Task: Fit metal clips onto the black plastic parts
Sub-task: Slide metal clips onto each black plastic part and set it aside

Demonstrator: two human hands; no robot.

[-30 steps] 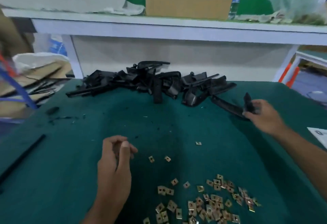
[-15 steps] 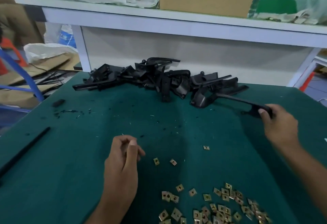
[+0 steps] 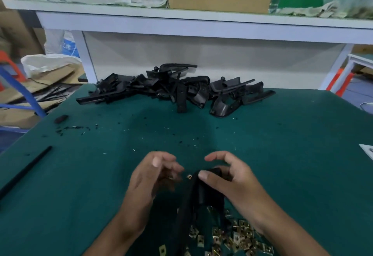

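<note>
Alignment is wanted: black part, gripped by right hand at lower centre, is steadied while a clip just off the loosely curled left hand is pressed on squarely.

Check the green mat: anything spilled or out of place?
Black crumbs and pale slivers litter the mat's far left and middle, like trimming debris. A small black chunk lies apart near the left edge. Nothing looks broken.

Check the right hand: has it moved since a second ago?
Yes. The right hand has come in from beside the heap of black parts to mid-table near the person, carrying a black plastic part above the loose clips.
</note>
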